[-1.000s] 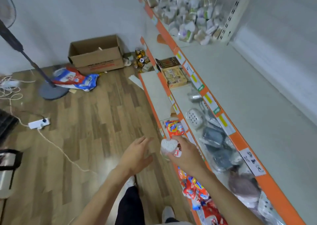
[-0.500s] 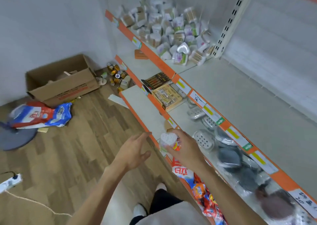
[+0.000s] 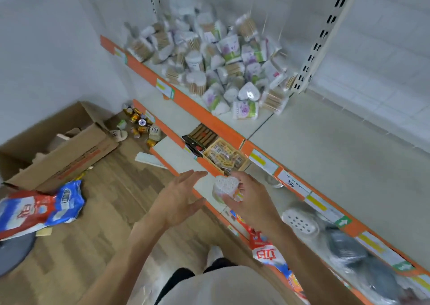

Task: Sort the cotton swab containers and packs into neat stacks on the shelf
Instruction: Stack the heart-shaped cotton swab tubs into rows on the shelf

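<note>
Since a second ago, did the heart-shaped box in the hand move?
Yes. The heart-shaped box in the right hand went forward along the shelf edge, from beside the orange detergent packet to near the yellow box.

Floor: wood-look planks, slight sheen. Box: matt brown cardboard. Shelf: smooth matt pale surface, orange edge strip. Swab packs: glossy clear plastic wrap. Bag: shiny printed plastic.

Right hand carried heart-shaped swab container upward toward shelf; left hand rose alongside, fingers spread.
</note>
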`<state>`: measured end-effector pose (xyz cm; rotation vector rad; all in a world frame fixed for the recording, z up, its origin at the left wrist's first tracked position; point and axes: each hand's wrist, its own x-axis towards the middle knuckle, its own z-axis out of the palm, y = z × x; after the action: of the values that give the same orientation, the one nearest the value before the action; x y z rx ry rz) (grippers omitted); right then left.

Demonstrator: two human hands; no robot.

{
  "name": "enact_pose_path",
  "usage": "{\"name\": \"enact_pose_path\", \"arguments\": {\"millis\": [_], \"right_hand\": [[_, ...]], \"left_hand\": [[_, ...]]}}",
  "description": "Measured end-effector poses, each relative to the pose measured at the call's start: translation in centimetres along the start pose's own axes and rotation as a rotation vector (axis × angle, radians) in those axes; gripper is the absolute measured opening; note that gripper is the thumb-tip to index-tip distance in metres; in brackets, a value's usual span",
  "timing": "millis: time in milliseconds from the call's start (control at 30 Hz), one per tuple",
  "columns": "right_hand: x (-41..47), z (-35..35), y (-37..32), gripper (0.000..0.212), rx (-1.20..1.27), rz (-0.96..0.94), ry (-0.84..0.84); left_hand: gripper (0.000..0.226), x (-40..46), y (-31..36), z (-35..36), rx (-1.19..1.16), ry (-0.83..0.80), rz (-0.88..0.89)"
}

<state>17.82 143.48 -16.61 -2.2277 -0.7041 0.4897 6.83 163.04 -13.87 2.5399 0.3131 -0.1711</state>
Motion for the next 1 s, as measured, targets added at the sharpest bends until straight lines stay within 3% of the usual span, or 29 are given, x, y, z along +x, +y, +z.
{"name": "enact_pose_path", "arguments": {"millis": [200,333,633,833,1000], "right_hand": [[4.2,-2.6,-3.2,0.060,-0.013,-0.001,0.134],[5.9,-3.9,-4.5,0.059,-0.027,0.054,0.307],[6.3,-8.1,-6.3,0.061,0.007,0.303,0.682],[5.5,-11.6,-4.4,0.063,-0.042,0.415,0.812],[6.4,-14.4,-1.9,0.063,-0.078,0.425,0.833]], "left_hand": [[0.065,6.3,0.4,-5.1,-0.042,0.039,0.168],[0.063,11.3,0.5,-7.7,-0.066,0.018,0.417],[0.066,21.5,6.0,-9.4,-0.026,-0.207,0.814],[0.065,24.9,11.5,-8.3,-0.003,-0.234,0.960],[0.064,27.1,14.6,-6.7,0.026,-0.235,0.968]]}}
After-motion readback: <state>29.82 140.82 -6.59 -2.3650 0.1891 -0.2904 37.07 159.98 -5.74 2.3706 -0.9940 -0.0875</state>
